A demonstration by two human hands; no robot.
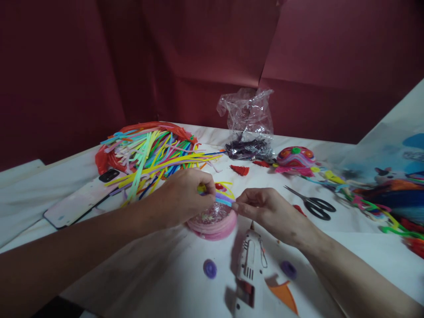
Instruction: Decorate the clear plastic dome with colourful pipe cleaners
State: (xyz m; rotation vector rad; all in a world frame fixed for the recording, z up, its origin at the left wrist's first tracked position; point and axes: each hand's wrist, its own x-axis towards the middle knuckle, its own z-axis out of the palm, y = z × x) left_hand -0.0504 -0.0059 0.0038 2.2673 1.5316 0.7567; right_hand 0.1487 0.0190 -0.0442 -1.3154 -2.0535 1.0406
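Note:
Between my hands stands a rounded craft piece with pink pipe cleaner wound about its lower part. Its middle is a shiny, see-through band, and yellow, purple and light blue strands lie across the top. My left hand pinches at the left end of the light blue pipe cleaner. At the other end, my right hand is closed with thumb and fingertips on the same strand. The fingertips partly hide where the strand meets the piece. A white hot glue gun points its nozzle toward the piece, just below my right hand.
Purple coils lie near the glue gun. Black scissors rest to the right, by a finished-looking colourful piece. A pipe cleaner heap and a phone are on the left. A clear plastic bag stands behind.

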